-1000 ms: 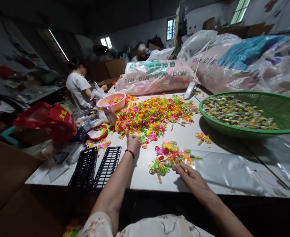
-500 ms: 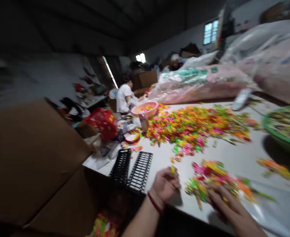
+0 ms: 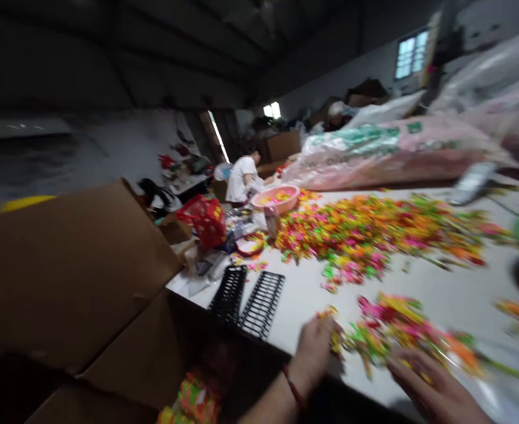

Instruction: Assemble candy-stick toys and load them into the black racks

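Observation:
At the near edge of the white table, my left hand is closed, its fingers curled around small yellow plastic pieces. More orange-yellow bits show just past its fingertips. To the right, my right hand rests against the near side of a small pile of bright plastic pieces in pink, yellow, green and orange. Its fingers are bent, with a bit of yellow showing between them; motion blur hides the exact shape. A large heap of similar pieces spreads across the table beyond.
Two black slotted racks lie on the left of the table. Behind them are a pink basin and a red bag. Big plastic sacks line the back. A cardboard box stands at left. A person in white sits beyond.
My left hand has turned from palm-up to back-up and come over to the near pile's left side. My right hand stays at the pile. The view has swung left.

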Motion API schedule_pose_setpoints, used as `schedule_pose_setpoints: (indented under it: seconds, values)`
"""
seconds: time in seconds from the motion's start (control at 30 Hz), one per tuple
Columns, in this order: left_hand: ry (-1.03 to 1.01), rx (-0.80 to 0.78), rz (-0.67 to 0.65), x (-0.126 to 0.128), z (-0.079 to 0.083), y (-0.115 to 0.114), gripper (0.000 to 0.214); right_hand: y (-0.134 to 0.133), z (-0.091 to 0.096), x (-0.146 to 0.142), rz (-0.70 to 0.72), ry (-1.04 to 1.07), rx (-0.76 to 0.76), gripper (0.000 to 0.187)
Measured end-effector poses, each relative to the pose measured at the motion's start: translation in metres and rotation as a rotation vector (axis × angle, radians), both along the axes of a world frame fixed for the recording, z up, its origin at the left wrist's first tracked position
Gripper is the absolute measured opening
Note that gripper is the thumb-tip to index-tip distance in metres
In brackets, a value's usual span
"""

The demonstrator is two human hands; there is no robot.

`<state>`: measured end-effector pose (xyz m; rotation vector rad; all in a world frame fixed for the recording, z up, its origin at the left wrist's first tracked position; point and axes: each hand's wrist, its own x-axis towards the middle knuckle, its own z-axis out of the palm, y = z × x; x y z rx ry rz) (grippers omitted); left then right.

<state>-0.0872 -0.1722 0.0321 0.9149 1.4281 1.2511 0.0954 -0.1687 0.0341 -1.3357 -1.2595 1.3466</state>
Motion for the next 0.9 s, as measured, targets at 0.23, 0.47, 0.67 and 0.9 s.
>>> schedule_pose_setpoints:
  seconds: [0.23, 0.47, 0.67, 0.9]
  values:
    - [-0.311, -0.157, -0.122, 0.003, 0.007, -0.006, 0.047, -0.010, 0.015, -0.002, 0.070, 0.189, -0.096, 0.038]
    - [-0.394, -0.064, -0.103, 0.015, 0.014, -0.017, 0.036, -0.015, 0.007, -0.013, 0.103, 0.167, -0.018, 0.036]
    - [-0.298, 0.024, -0.133, 0.023, 0.012, -0.020, 0.033, -0.018, 0.010, -0.018, 0.130, 0.131, -0.016, 0.035]
    - [-0.165, 0.017, -0.090, 0.025, 0.011, -0.022, 0.037, -0.022, 0.014, -0.018, 0.138, 0.142, -0.033, 0.038]
